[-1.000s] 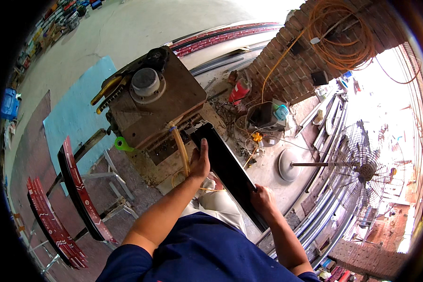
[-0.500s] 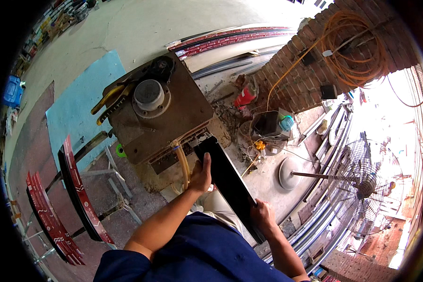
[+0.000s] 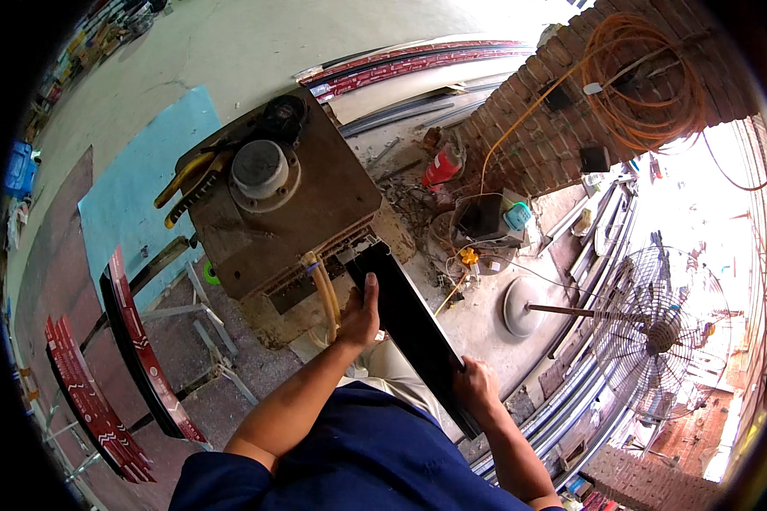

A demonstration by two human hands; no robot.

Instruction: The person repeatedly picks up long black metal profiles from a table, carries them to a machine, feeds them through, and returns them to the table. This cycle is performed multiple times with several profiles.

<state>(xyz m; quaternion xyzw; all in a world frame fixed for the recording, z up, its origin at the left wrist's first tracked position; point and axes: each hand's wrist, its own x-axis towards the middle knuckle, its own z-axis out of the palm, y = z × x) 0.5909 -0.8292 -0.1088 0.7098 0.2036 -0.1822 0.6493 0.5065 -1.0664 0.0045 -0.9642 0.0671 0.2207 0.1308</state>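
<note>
A long black channel-shaped profile (image 3: 409,328) slants across my front, its far end at the lower opening of a brown metal machine (image 3: 315,200). My left hand (image 3: 360,317) grips its left edge near the machine, thumb lying on top. At the nearer end, my right hand (image 3: 477,387) is closed round the right edge. Beside the left hand, a pale yellowish curved tube (image 3: 322,294) hangs from the machine. A round grey cap (image 3: 264,170) and yellow-handled pliers (image 3: 185,180) are on the machine's top. The fingers under the profile are partly hidden.
Red-and-black strips (image 3: 145,358) rest on a metal stand at left, near a light-blue sheet (image 3: 149,196). To the right are a wire-cage floor fan (image 3: 656,334), a brick pillar (image 3: 520,119) with a coiled orange hose (image 3: 643,85), and long metal profiles (image 3: 562,417) on the floor.
The view has shifted slightly, so the machine and surroundings sit a little further left and up. Both hands keep their hold on the black profile.
</note>
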